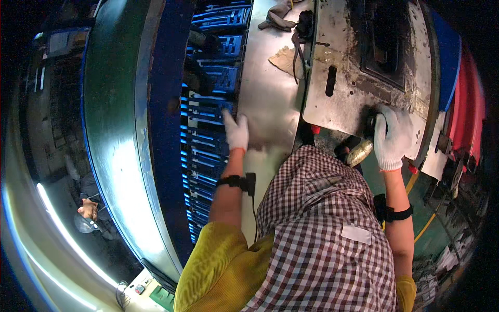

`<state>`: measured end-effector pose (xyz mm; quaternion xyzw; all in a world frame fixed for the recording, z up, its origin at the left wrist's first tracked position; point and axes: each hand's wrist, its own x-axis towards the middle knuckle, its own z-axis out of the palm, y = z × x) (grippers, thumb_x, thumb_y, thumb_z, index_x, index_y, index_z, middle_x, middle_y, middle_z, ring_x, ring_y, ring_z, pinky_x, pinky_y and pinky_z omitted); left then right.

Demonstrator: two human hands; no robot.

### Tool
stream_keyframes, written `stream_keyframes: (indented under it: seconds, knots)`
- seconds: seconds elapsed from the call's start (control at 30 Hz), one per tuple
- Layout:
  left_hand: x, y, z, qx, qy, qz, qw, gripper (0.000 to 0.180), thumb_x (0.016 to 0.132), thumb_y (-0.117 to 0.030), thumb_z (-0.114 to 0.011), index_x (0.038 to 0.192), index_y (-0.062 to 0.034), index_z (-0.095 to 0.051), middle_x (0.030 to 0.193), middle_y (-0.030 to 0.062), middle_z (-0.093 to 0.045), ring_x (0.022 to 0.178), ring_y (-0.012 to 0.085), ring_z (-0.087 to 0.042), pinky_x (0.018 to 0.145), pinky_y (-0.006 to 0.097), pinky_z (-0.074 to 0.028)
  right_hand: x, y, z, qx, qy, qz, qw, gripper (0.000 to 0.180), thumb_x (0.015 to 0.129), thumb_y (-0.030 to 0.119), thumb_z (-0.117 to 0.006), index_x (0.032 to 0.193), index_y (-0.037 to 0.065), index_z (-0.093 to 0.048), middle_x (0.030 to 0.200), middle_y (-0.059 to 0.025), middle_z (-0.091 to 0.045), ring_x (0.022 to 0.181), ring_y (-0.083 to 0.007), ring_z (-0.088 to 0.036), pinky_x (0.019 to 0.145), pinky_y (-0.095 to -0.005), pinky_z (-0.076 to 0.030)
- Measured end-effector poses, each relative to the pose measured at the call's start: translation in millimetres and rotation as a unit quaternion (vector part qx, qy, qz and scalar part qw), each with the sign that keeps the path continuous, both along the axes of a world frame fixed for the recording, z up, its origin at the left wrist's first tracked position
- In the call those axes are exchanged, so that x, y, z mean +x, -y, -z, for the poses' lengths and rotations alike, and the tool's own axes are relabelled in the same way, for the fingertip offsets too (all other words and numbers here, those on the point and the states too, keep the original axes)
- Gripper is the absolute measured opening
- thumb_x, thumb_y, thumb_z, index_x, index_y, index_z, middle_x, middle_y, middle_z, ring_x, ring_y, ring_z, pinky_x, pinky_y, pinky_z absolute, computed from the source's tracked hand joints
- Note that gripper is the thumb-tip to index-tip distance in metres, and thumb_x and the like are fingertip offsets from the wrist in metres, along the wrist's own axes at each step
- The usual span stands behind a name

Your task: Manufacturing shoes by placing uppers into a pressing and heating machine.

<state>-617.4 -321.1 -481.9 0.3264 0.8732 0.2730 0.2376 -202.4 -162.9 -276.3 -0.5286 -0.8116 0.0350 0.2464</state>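
Note:
My left hand (236, 131), in a white glove, reaches to the edge of a row of blue slotted pieces (210, 110). Its fingers are apart and a fingertip is at or near one piece; I cannot tell whether they touch. My right hand (393, 136), also gloved in white, is at the near edge of a stained metal plate (332, 112). Its fingers curl down beside a dark, rounded part (370, 124), and what they hold is hidden. Just below sits a yellowish, rounded object (359, 152) whose kind I cannot tell.
A bare metal strip (267, 88) runs between the blue pieces and the plate. On it lie a grey glove (278, 15), a tan scrap (283, 61) and a dark long-handled tool (298, 57). Red sheeting (465, 109) hangs at right. Another person (88, 209) appears far left.

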Motion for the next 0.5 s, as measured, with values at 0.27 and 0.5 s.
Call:
stream_keyframes:
  seconds: [0.27,0.5]
  knots:
    - [37.4,17.5,-4.5,-0.092,-0.168,0.065,0.979,0.084,0.090,-0.039,-0.070,0.155,0.0014,-0.035,0.151,0.0267,-0.048,0.139,0.0444,-0.045,0.117,0.052,-0.034,1.6,0.7,9.6,0.011,0.010,0.009,1.000,0.012,0.089,0.012,-0.069,0.100,0.009,-0.073,0.096,-0.0116,-0.071,0.091,-0.0345,-0.064,0.083,-0.0443,-0.051]
    - [42.8,19.8,3.0,-0.098,-0.216,0.039,0.971,0.080,0.091,-0.040,-0.069,0.153,0.0001,-0.038,0.147,0.0243,-0.053,0.134,0.0429,-0.050,0.114,0.050,-0.038,3.3,3.2,12.0,-0.004,0.002,0.016,1.000,0.014,0.090,0.015,-0.069,0.102,0.009,-0.073,0.099,-0.0125,-0.071,0.093,-0.0353,-0.064,0.087,-0.0452,-0.050]
